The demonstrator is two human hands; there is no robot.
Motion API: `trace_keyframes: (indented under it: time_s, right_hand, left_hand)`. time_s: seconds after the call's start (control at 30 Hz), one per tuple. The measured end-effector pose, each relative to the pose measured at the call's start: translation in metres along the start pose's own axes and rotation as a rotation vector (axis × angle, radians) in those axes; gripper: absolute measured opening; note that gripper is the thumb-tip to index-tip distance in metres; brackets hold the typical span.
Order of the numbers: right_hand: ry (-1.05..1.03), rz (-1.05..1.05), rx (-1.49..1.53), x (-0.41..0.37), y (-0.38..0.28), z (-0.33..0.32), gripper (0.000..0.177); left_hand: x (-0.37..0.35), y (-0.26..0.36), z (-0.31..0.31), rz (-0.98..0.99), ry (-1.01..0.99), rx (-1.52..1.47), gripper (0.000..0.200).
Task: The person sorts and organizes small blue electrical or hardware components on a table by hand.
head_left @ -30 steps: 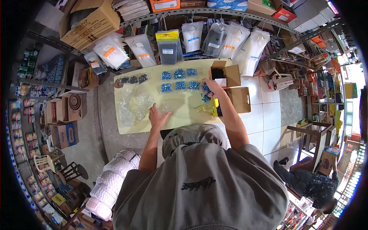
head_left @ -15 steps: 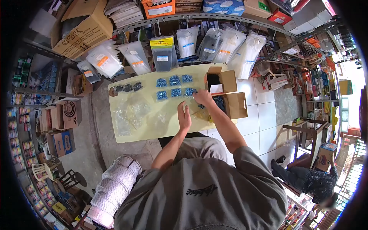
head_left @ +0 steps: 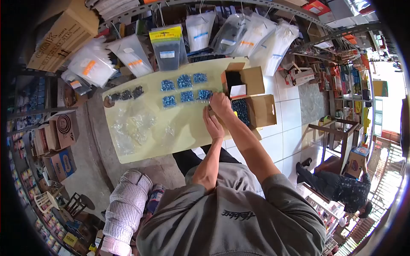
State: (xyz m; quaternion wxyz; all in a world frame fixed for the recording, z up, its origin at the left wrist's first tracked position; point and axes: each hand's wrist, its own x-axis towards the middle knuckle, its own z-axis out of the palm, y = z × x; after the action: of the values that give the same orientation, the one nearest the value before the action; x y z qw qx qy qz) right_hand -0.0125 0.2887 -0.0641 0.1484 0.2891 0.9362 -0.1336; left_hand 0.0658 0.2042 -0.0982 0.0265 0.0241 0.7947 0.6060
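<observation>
My right hand (head_left: 222,104) and my left hand (head_left: 212,123) meet at the right end of a pale yellow table (head_left: 183,136), beside an open cardboard box (head_left: 260,110) full of dark blue pieces (head_left: 240,109). The right hand's fingers are curled, and the left hand's fingers reach up against it. Whatever lies between them is hidden. Just left of the hands, several small packets of blue pieces (head_left: 184,88) lie in two rows. A second open box (head_left: 250,80) stands behind the hands.
Dark packets (head_left: 126,94) and empty clear bags (head_left: 132,126) lie on the table's left half. Hanging bags of cable ties (head_left: 167,48) and shelves of cartons line the back. A white sack (head_left: 126,205) stands at my left. Another person (head_left: 341,192) crouches at the right.
My left hand has come from the table's middle over to my right hand. The right hand has drawn back slightly from the blue packets to the box's edge.
</observation>
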Motion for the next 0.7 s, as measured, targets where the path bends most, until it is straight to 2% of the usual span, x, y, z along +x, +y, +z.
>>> trace_keyframes:
  time_s: [0.03, 0.1, 0.13, 0.27, 0.33, 0.47, 0.7]
  right_hand:
    - [-0.009, 0.006, -0.001, 0.001, -0.001, 0.005, 0.021]
    - [0.103, 0.016, -0.068, -0.002, -0.002, 0.011, 0.023]
    - [0.041, 0.027, -0.073, -0.002, -0.003, 0.011, 0.024]
    - [0.006, 0.034, -0.050, -0.007, -0.004, 0.001, 0.023]
    - [-0.051, -0.032, -0.115, -0.009, -0.001, -0.001, 0.023]
    - [0.029, -0.078, 0.011, -0.012, 0.009, 0.008, 0.020]
    - [-0.039, -0.116, 0.072, -0.013, 0.013, -0.002, 0.026]
  left_hand:
    - [0.001, 0.001, 0.000, -0.008, -0.006, 0.002, 0.046]
    - [-0.001, 0.002, -0.002, 0.010, -0.020, -0.016, 0.045]
    - [-0.001, 0.002, -0.003, 0.012, -0.020, -0.016, 0.045]
    - [0.000, 0.001, -0.007, 0.046, -0.031, -0.023, 0.044]
    - [0.000, -0.001, -0.006, 0.062, -0.031, -0.024, 0.044]
    - [-0.001, 0.000, -0.003, 0.065, -0.025, 0.012, 0.044]
    - [0.000, 0.001, -0.002, 0.065, -0.011, -0.020, 0.045]
